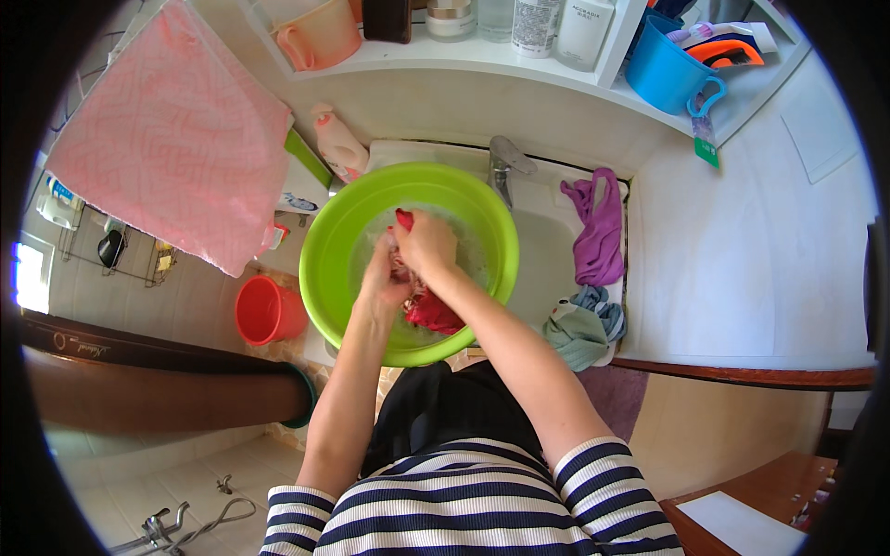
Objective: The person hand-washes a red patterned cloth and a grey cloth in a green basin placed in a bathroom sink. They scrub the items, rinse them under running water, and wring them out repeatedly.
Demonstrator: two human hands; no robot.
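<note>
A green plastic basin [410,179] rests over the left part of a white washbasin [546,240] and holds cloudy, sudsy water. Inside it my left hand [387,271] and my right hand [430,243] are close together, both gripping a wet red cloth [434,313]. One bit of red fabric pokes up out of my right fist. The cloth's lower part trails in the water below my hands, and its full shape is hidden by my fingers and the suds.
Behind the basin stand a chrome faucet [504,170] and a pink detergent bottle [338,144]. A purple cloth [598,229] and a grey-green cloth [577,333] lie on the washbasin's right rim. A red bucket [268,311] is at left, below a hanging pink towel [174,139]. A shelf [445,66] runs above.
</note>
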